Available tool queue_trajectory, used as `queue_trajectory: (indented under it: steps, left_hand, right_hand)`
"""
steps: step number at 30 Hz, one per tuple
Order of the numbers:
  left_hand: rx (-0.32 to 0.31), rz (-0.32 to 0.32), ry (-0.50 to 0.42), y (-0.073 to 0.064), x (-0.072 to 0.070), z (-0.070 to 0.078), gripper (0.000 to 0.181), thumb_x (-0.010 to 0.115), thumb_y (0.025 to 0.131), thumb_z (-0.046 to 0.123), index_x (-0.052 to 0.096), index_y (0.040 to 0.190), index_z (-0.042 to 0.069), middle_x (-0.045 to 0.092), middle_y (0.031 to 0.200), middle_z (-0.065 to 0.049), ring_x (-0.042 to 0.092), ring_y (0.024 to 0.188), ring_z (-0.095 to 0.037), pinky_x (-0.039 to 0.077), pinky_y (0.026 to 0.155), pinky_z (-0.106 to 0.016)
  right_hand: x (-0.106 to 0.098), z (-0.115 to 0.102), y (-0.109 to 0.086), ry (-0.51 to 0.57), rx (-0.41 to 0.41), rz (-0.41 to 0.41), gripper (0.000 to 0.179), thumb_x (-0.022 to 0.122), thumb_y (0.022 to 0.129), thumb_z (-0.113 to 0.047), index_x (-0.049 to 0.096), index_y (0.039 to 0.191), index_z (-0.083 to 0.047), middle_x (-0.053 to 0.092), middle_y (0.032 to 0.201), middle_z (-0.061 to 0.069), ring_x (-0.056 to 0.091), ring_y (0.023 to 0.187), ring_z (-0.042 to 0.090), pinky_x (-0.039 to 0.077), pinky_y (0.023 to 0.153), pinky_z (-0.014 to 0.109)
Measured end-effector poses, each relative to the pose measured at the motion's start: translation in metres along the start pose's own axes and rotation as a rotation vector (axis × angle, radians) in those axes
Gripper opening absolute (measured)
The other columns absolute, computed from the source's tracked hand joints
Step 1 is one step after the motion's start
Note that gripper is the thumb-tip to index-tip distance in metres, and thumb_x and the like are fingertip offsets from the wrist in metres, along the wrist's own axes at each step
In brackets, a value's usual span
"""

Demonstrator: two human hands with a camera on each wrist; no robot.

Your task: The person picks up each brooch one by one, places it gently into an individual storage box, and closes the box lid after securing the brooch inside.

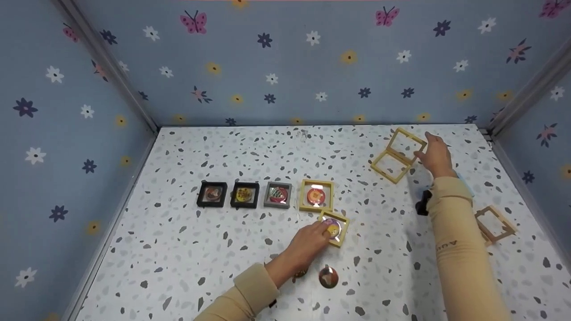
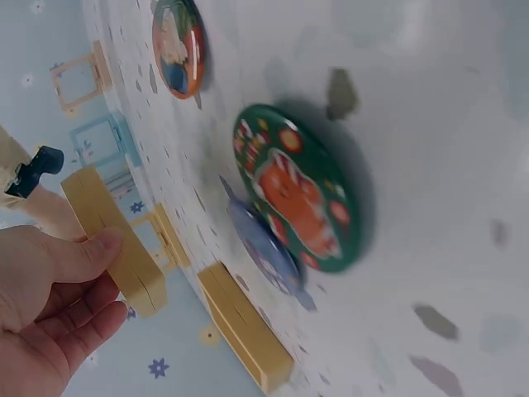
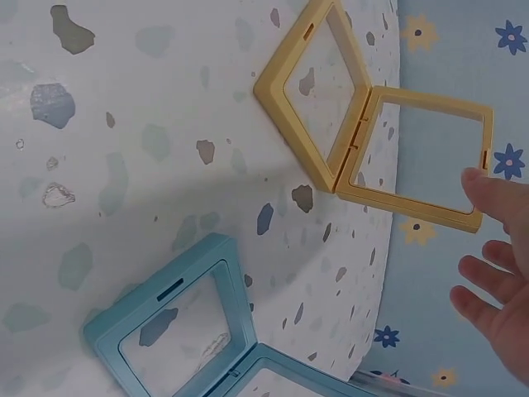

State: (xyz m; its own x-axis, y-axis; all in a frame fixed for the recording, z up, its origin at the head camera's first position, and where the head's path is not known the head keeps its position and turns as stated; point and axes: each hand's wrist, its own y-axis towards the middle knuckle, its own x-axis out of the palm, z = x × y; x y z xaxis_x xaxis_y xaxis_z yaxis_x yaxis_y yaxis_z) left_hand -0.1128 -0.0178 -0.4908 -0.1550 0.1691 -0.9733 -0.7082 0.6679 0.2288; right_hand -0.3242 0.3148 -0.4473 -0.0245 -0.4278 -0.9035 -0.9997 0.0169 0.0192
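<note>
My left hand (image 1: 310,243) grips a small yellow display frame (image 1: 340,220), thumb against fingers; a purple and yellow round badge shows in it. The left wrist view shows this frame (image 2: 116,244) edge-on. Beside it in the head view lies a yellow frame (image 1: 316,209) with a red-orange badge (image 1: 316,196). My right hand (image 1: 436,156) is at the far right, its thumb touching the edge of an unfolded yellow frame (image 3: 354,149) and its other fingers apart from it. Loose badges lie near my left hand: a green one (image 2: 297,190), a blue-purple one (image 2: 264,248) and a brownish one (image 1: 328,277).
Two black frames (image 1: 212,205) (image 1: 244,206) and a grey frame (image 1: 277,205), each with a badge, stand in a row. An unfolded teal frame (image 3: 169,289) is partly behind my right forearm; a beige frame (image 1: 495,223) lies to its right. Patterned walls (image 1: 285,58) enclose the speckled table (image 1: 200,156).
</note>
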Motion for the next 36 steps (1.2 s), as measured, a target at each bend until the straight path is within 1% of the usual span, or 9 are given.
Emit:
queue_trajectory:
  steps: [3, 9, 15, 21, 23, 26, 31, 33, 36]
  left_hand:
    - [-0.023, 0.017, -0.024, -0.015, -0.003, -0.009, 0.017, 0.064, 0.077, 0.007, 0.063, 0.093, 0.003, 0.058, 0.101, -0.006, 0.054, 0.091, -0.016, 0.046, 0.075, -0.024]
    - [-0.07, 0.043, -0.019, -0.047, -0.009, -0.028, 0.024, 0.069, 0.072, 0.005, 0.062, 0.096, 0.002, 0.057, 0.1, -0.007, 0.054, 0.09, -0.016, 0.047, 0.076, -0.025]
    - [-0.103, 0.097, -0.021, -0.076, -0.013, -0.048, 0.025, 0.068, 0.071, 0.003, 0.063, 0.095, 0.002, 0.057, 0.093, -0.006, 0.053, 0.084, -0.015, 0.047, 0.073, -0.025]
    - [-0.143, 0.145, -0.044, -0.101, -0.013, -0.066, 0.022, 0.067, 0.072, 0.001, 0.062, 0.094, 0.001, 0.057, 0.092, -0.006, 0.054, 0.082, -0.017, 0.047, 0.071, -0.027]
    - [-0.164, 0.153, -0.054, -0.109, -0.012, -0.071, 0.023, 0.067, 0.073, 0.0, 0.062, 0.095, 0.001, 0.058, 0.093, -0.007, 0.055, 0.084, -0.018, 0.048, 0.073, -0.028]
    - [-0.209, 0.132, -0.061, -0.122, -0.011, -0.079, 0.025, 0.067, 0.073, -0.001, 0.062, 0.097, 0.001, 0.058, 0.095, -0.008, 0.055, 0.087, -0.019, 0.048, 0.075, -0.029]
    - [-0.298, 0.075, -0.037, -0.143, -0.01, -0.091, 0.028, 0.068, 0.071, -0.002, 0.061, 0.097, 0.0, 0.057, 0.096, -0.01, 0.056, 0.091, -0.021, 0.048, 0.077, -0.031]
    - [-0.328, 0.075, -0.023, -0.151, -0.009, -0.097, 0.028, 0.069, 0.07, -0.004, 0.061, 0.096, -0.001, 0.057, 0.095, -0.011, 0.056, 0.091, -0.023, 0.048, 0.077, -0.032]
    - [-0.373, 0.077, -0.002, -0.162, -0.009, -0.105, 0.027, 0.068, 0.069, -0.006, 0.06, 0.095, -0.002, 0.057, 0.095, -0.011, 0.056, 0.09, -0.024, 0.048, 0.075, -0.033]
  right_hand:
    - [0.001, 0.001, 0.001, 0.008, -0.002, -0.01, 0.061, 0.055, 0.085, -0.006, 0.023, 0.135, 0.007, 0.025, 0.132, 0.034, 0.027, 0.118, 0.047, 0.026, 0.094, 0.054]
    - [0.0, 0.002, 0.003, 0.041, 0.007, 0.008, 0.057, 0.054, 0.086, -0.006, 0.027, 0.135, 0.005, 0.03, 0.132, 0.032, 0.029, 0.118, 0.046, 0.028, 0.094, 0.053]
    - [0.003, 0.012, 0.006, 0.085, 0.021, 0.05, 0.054, 0.056, 0.087, -0.013, 0.033, 0.134, 0.001, 0.037, 0.128, 0.029, 0.04, 0.111, 0.043, 0.035, 0.088, 0.051]
    - [0.009, 0.011, 0.006, 0.09, 0.038, 0.064, 0.047, 0.053, 0.088, -0.011, 0.039, 0.13, 0.004, 0.043, 0.122, 0.03, 0.047, 0.104, 0.042, 0.042, 0.081, 0.049]
    - [0.007, 0.006, 0.005, 0.091, 0.049, 0.063, 0.043, 0.05, 0.089, -0.007, 0.039, 0.128, 0.007, 0.044, 0.12, 0.031, 0.047, 0.103, 0.044, 0.042, 0.081, 0.049]
    - [0.011, 0.008, 0.01, 0.104, 0.07, 0.086, 0.039, 0.049, 0.089, -0.004, 0.043, 0.126, 0.007, 0.046, 0.118, 0.031, 0.048, 0.103, 0.043, 0.042, 0.082, 0.048]
    - [0.03, 0.038, 0.03, 0.132, 0.065, 0.166, 0.032, 0.055, 0.087, -0.011, 0.055, 0.117, 0.002, 0.057, 0.106, 0.023, 0.054, 0.095, 0.033, 0.046, 0.074, 0.045]
    - [0.032, 0.041, 0.032, 0.146, 0.058, 0.178, 0.03, 0.055, 0.087, -0.012, 0.058, 0.113, 0.002, 0.059, 0.101, 0.022, 0.055, 0.09, 0.031, 0.046, 0.07, 0.045]
    - [0.028, 0.038, 0.031, 0.161, 0.045, 0.162, 0.029, 0.053, 0.088, -0.01, 0.057, 0.111, 0.007, 0.058, 0.098, 0.026, 0.054, 0.088, 0.035, 0.046, 0.069, 0.045]
